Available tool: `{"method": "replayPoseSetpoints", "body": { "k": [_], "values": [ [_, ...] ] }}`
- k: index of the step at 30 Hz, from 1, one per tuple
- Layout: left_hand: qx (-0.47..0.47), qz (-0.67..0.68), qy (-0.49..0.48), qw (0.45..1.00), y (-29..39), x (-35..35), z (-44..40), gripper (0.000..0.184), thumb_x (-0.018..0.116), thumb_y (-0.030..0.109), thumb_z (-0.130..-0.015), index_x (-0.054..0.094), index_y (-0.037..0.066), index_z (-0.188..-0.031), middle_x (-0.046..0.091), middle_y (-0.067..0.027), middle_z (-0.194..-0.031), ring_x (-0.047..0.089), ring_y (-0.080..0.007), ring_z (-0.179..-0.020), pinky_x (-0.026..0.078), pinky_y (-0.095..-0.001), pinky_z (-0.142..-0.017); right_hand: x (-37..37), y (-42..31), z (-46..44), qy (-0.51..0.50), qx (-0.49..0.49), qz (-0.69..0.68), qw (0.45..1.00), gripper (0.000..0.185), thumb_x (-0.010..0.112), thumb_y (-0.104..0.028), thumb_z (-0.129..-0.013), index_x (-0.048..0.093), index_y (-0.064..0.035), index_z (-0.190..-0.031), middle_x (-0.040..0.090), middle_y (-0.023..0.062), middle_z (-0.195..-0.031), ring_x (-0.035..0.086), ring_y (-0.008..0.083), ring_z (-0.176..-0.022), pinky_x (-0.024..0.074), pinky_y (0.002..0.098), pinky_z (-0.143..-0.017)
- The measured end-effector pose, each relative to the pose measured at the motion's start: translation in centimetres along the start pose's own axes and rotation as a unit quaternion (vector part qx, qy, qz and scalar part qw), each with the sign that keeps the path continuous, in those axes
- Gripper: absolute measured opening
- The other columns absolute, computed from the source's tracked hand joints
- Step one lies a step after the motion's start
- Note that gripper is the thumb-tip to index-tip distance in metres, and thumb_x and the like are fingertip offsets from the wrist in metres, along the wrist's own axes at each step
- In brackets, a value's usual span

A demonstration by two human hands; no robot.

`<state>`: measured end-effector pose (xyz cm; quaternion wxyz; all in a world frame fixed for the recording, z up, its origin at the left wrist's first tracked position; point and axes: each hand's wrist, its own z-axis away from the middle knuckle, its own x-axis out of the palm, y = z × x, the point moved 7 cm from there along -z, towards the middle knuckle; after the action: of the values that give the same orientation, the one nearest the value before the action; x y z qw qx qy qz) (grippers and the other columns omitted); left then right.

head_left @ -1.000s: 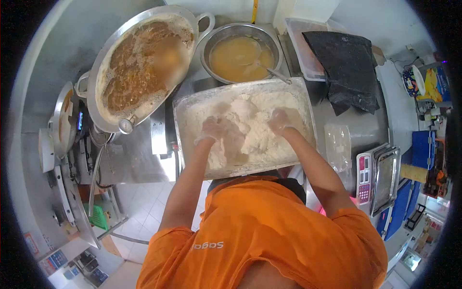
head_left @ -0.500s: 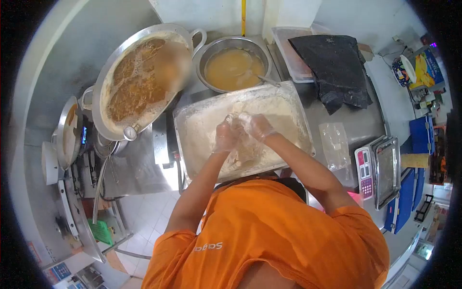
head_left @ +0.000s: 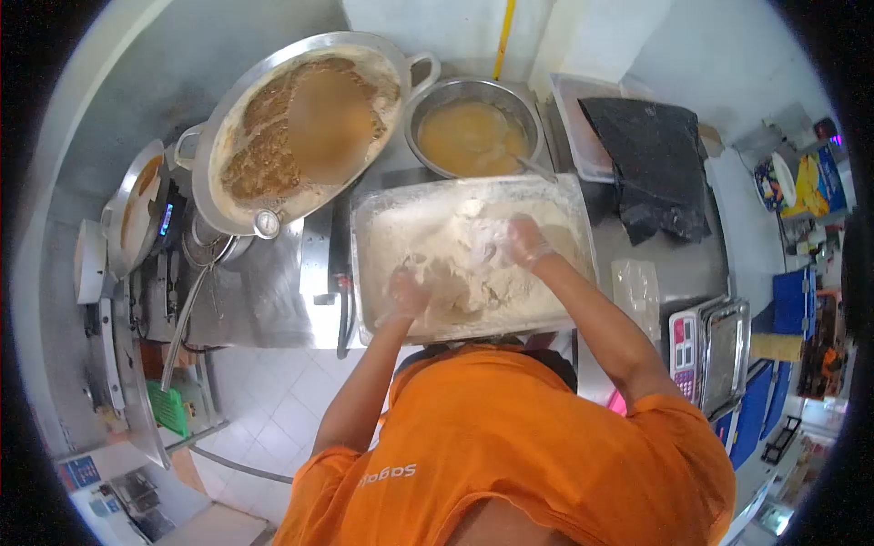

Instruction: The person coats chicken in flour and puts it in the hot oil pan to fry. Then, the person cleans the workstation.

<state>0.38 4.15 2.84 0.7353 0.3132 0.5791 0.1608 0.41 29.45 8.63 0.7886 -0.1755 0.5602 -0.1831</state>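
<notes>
A rectangular tray (head_left: 360, 264) of pale flour lies before me, with lumps and hollows in its middle. My left hand (head_left: 407, 293), in a clear thin glove, is in the flour at the tray's left side. Its fingers are blurred against the white. Farther up and to the right, my right hand (head_left: 525, 240), also gloved, is over the flour beside a white clump (head_left: 487, 238). Whether its fingers grip any of it cannot be made out.
A large pan (head_left: 207, 146) of bubbling brown oil with a thermometer (head_left: 267, 224) stands at the upper left. Beside it is a metal bowl (head_left: 414, 123) of cloudy liquid with a ladle. Black sheeting (head_left: 651, 164), a plastic bag (head_left: 636, 293) and a scale (head_left: 685, 350) are on the right.
My hands were together at the middle of the tray half a second ago. Now they are apart, the left lower and leftward, the right moved to the right.
</notes>
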Motion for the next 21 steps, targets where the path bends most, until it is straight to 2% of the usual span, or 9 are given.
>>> {"method": "replayPoseSetpoints", "body": {
  "k": [1, 3, 6, 8, 9, 13, 16, 19, 21],
  "values": [
    [-0.016, -0.051, 0.003, 0.999, -0.8, -0.2, 0.8, 0.047, 0.066, 0.033, -0.084, 0.061, 0.007, -0.124, 0.065, -0.0208, -0.115, 0.061, -0.0354, -0.111, 0.047, -0.0435, -0.097, 0.0, 2.4, -1.3, 0.043, -0.01, 0.103, 0.994, 0.037, 0.053, -0.014, -0.09, 0.061, -0.0071, -0.125, 0.068, 0.0181, -0.109, 0.065, 0.03, -0.103, 0.0513, 0.0387, -0.091],
    [-0.045, -0.154, 0.005, 0.987, -2.6, -0.6, 2.8, 0.048, 0.066, 0.036, -0.083, 0.063, 0.005, -0.119, 0.066, -0.0251, -0.108, 0.065, -0.0391, -0.1, 0.051, -0.0447, -0.089, -3.8, 1.0, -2.6, 0.141, -0.081, 0.126, 0.979, 0.034, 0.055, -0.015, -0.089, 0.064, -0.0052, -0.121, 0.07, 0.0166, -0.102, 0.067, 0.0273, -0.098, 0.0527, 0.0398, -0.088],
    [-0.071, -0.147, -0.017, 0.986, -3.0, -1.2, 4.9, 0.05, 0.068, 0.037, -0.082, 0.062, 0.007, -0.122, 0.065, -0.0233, -0.11, 0.065, -0.0389, -0.096, 0.051, -0.0444, -0.09, -10.9, -0.7, -5.9, 0.236, -0.209, -0.091, 0.945, 0.03, 0.059, -0.016, -0.088, 0.067, 0.0015, -0.112, 0.071, 0.0164, -0.099, 0.068, 0.0246, -0.094, 0.0527, 0.0389, -0.086],
    [-0.006, -0.111, 0.089, 0.99, -2.3, -2.2, 5.8, 0.051, 0.068, 0.038, -0.082, 0.061, 0.01, -0.123, 0.064, -0.0219, -0.113, 0.065, -0.0382, -0.096, 0.051, -0.0448, -0.09, -12.3, 0.3, -10.2, 0.217, -0.216, -0.204, 0.93, 0.03, 0.062, -0.015, -0.086, 0.068, 0.0058, -0.107, 0.071, 0.0175, -0.106, 0.067, 0.0229, -0.096, 0.0509, 0.0337, -0.087],
    [0.024, -0.094, 0.14, 0.985, -1.7, -3.0, 6.2, 0.051, 0.069, 0.039, -0.081, 0.06, 0.012, -0.124, 0.064, -0.0212, -0.114, 0.065, -0.0379, -0.095, 0.051, -0.0449, -0.09, -12.9, -0.9, -10.8, 0.176, -0.156, -0.234, 0.943, 0.03, 0.062, -0.013, -0.086, 0.068, 0.006, -0.107, 0.071, 0.017, -0.106, 0.067, 0.0217, -0.094, 0.0515, 0.0336, -0.086],
    [0.026, -0.075, 0.106, 0.991, 1.1, -3.5, 5.4, 0.051, 0.07, 0.039, -0.081, 0.06, 0.012, -0.123, 0.063, -0.0192, -0.114, 0.064, -0.0365, -0.098, 0.051, -0.0442, -0.087, -10.6, 0.2, -16.0, 0.089, 0.003, -0.306, 0.948, 0.025, 0.058, -0.008, -0.085, 0.07, 0.0023, -0.105, 0.072, 0.0183, -0.102, 0.07, 0.0253, -0.088, 0.0544, 0.0351, -0.08],
    [0.058, -0.022, 0.054, 0.997, 1.7, -2.8, 3.9, 0.048, 0.071, 0.037, -0.081, 0.06, 0.011, -0.121, 0.063, -0.0192, -0.114, 0.063, -0.0361, -0.1, 0.052, -0.0432, -0.085, -7.2, 3.5, -21.6, 0.114, -0.019, -0.049, 0.992, 0.025, 0.057, -0.007, -0.083, 0.074, -0.0076, -0.101, 0.07, 0.0188, -0.098, 0.07, 0.0326, -0.091, 0.0549, 0.0382, -0.08],
    [0.06, 0.009, 0.058, 0.996, 1.5, -2.0, 3.4, 0.045, 0.07, 0.036, -0.082, 0.061, 0.012, -0.119, 0.063, -0.0189, -0.113, 0.063, -0.0363, -0.099, 0.052, -0.0434, -0.085, -5.3, 5.9, -23.6, 0.136, 0.027, 0.014, 0.99, 0.026, 0.062, -0.009, -0.081, 0.074, -0.0109, -0.103, 0.071, 0.0164, -0.098, 0.07, 0.0312, -0.09, 0.0546, 0.0404, -0.081],
    [0.067, 0.059, 0.087, 0.992, 2.5, -3.3, 3.8, 0.044, 0.069, 0.036, -0.082, 0.062, 0.011, -0.118, 0.063, -0.0189, -0.113, 0.063, -0.0366, -0.097, 0.052, -0.0441, -0.085, -5.9, 4.9, -22.6, 0.062, 0.065, -0.06, 0.994, 0.024, 0.066, -0.014, -0.08, 0.074, -0.0098, -0.102, 0.072, 0.0166, -0.096, 0.071, 0.0303, -0.088, 0.0545, 0.0405, -0.08]
  ]
}}
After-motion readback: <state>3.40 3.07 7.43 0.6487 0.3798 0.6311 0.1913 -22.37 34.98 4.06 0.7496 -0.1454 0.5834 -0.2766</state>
